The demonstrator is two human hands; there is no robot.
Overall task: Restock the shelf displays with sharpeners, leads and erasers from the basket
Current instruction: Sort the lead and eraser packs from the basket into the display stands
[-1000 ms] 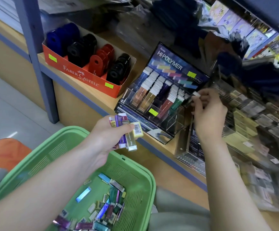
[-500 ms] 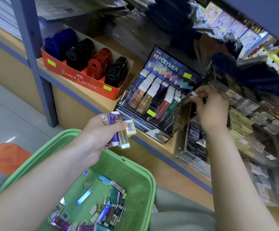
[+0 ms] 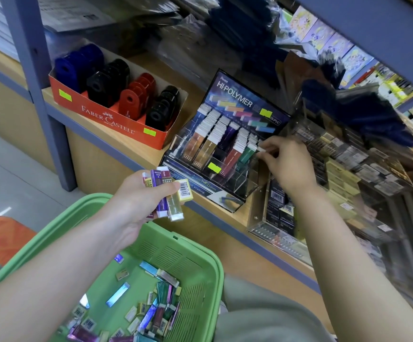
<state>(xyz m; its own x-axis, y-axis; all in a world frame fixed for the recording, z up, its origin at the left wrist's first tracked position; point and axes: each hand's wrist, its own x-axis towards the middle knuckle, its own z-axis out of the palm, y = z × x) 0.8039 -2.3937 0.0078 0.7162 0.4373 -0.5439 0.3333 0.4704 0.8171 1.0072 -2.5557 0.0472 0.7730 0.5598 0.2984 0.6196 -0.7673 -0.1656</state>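
Green basket stocking, eraser step: right hand fingers pinch one eraser at the display; left hand grips spare erasers. Next move probably requires square slot alignment.

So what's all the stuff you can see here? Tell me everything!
basket: one, green, bottom left.
loose erasers: many, mixed colours, in the basket.
sharpener box: one, red, left on the shelf.
sharpeners: several, blue, black, red, in the box.
display: one, dark with clear slots, mid-shelf.
slotted erasers: many, brown, gold, purple, red, green, in the display.
racks: clear, right, contents blurred.
left hand: holds eraser bunch, purple and yellow, over the basket.
right hand: pinches single eraser, white-ended, at the display's right side.
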